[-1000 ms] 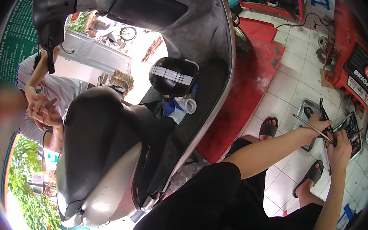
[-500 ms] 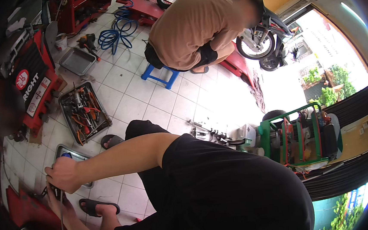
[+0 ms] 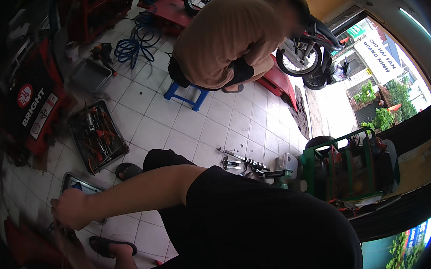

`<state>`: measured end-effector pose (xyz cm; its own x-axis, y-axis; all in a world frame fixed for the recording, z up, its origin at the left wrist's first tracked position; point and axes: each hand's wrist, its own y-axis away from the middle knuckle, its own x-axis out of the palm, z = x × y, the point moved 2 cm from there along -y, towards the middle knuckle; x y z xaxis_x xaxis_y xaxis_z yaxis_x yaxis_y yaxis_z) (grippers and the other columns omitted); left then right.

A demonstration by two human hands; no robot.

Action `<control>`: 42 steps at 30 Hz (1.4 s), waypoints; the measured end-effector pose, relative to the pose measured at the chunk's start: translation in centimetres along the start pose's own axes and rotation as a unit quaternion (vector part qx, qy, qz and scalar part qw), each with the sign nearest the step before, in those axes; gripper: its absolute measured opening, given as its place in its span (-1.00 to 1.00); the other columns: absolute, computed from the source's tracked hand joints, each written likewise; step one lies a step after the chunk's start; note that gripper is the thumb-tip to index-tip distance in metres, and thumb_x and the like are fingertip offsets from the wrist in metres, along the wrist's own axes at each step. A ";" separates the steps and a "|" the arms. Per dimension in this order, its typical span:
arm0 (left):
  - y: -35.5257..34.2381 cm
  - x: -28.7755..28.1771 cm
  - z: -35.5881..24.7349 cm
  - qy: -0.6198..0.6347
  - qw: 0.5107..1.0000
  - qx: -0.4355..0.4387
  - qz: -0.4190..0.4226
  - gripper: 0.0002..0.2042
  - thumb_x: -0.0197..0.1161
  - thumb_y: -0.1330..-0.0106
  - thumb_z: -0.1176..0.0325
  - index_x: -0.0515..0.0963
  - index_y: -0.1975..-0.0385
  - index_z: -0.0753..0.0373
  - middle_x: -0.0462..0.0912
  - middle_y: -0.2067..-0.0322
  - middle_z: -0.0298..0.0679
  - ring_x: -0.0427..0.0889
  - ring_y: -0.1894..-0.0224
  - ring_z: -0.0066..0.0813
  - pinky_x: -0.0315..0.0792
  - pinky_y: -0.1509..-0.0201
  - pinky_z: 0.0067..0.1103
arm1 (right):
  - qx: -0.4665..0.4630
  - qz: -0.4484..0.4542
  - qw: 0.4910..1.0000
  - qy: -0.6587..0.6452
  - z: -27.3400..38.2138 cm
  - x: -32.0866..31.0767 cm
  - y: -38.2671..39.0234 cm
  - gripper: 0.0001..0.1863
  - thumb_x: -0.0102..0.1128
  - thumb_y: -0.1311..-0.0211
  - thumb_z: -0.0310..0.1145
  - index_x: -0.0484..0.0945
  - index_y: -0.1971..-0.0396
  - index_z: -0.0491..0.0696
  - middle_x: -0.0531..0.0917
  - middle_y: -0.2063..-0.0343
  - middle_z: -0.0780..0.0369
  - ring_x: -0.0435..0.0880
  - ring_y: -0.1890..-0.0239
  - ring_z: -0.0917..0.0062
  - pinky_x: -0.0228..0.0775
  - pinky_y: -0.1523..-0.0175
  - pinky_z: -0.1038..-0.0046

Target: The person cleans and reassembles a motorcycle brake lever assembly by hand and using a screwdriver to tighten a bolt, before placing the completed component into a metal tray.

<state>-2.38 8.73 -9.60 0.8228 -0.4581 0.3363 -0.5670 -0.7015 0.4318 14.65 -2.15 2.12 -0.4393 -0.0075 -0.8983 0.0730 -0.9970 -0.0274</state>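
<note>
My right hand (image 3: 71, 209) is closed in a fist at the left, its forearm reaching across from the right. Whatever it grips is hidden by the fingers. A small blue object (image 3: 77, 186) shows just beyond the knuckles; whether it is held or lies in the metal tray (image 3: 67, 177) behind cannot be made out. Right below, almost touching, is my left hand (image 3: 64, 238), dim and smeared, with its fingers unclear. Both hands are over a dark red surface (image 3: 24, 245) at the lower left.
A tray of tools (image 3: 99, 136) lies on the tiled floor, with a grey tray (image 3: 91, 75) and a blue hose (image 3: 138, 47) farther off. Another person (image 3: 228, 37) sits on a blue stool (image 3: 187, 95) by a motorcycle (image 3: 300, 57). A green-framed rack (image 3: 324, 169) stands at the right.
The picture has darkened and the view has shifted slightly. My right hand sits a little farther left, still closed. My left hand has become blurred, and the dark part between the hands is harder to see.
</note>
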 end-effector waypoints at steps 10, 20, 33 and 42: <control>1.3 2.7 -1.6 0.010 1.000 -0.002 0.005 -0.59 0.07 -0.43 0.11 0.45 -0.08 0.31 0.52 0.01 -0.23 0.46 -0.07 -0.50 0.30 -0.10 -0.56 | 0.023 -0.038 0.999 -0.014 -0.1 1.0 -0.7 -0.64 0.23 0.03 -0.30 0.54 0.27 -0.24 0.52 0.24 0.06 0.66 0.29 0.27 0.53 0.24 0.30; 3.9 4.9 -2.0 -0.396 0.901 0.171 0.042 -0.60 0.01 -0.46 0.25 0.39 -0.16 0.40 0.50 -0.02 -0.15 0.47 -0.11 -0.40 0.31 -0.16 -0.54 | 0.011 -0.014 1.000 0.021 -0.4 1.1 1.5 -0.57 0.22 0.08 -0.34 0.47 0.18 -0.28 0.46 0.19 0.03 0.65 0.39 0.32 0.50 0.36 0.31; 2.5 4.6 -4.1 0.127 0.990 -0.045 0.037 -0.75 0.22 -0.33 0.26 0.58 0.19 0.34 0.64 0.30 -0.23 0.58 0.32 -0.53 0.48 0.26 -0.58 | -0.114 -0.007 0.985 0.127 -0.1 -0.4 -2.1 -0.65 0.09 -0.11 -0.43 0.41 0.06 -0.14 0.56 0.22 0.10 0.68 0.41 0.23 0.53 0.40 0.26; 6.5 4.9 -3.1 0.032 0.996 0.083 -0.022 -0.83 0.28 -0.21 0.38 0.60 0.47 0.40 0.58 0.61 -0.23 0.50 0.64 -0.56 0.35 0.57 -0.61 | -0.190 -0.031 0.980 -0.056 2.4 -0.5 -0.4 -0.75 0.10 -0.09 -0.61 0.42 0.19 -0.13 0.55 0.26 0.06 0.57 0.35 0.01 0.40 0.33 0.18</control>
<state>-2.16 3.62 -2.53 0.8400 -0.3927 0.3744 -0.5116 -0.8030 0.3057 12.72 -1.97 3.62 -0.5478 0.0220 -0.8363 0.3620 -0.8950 -0.2607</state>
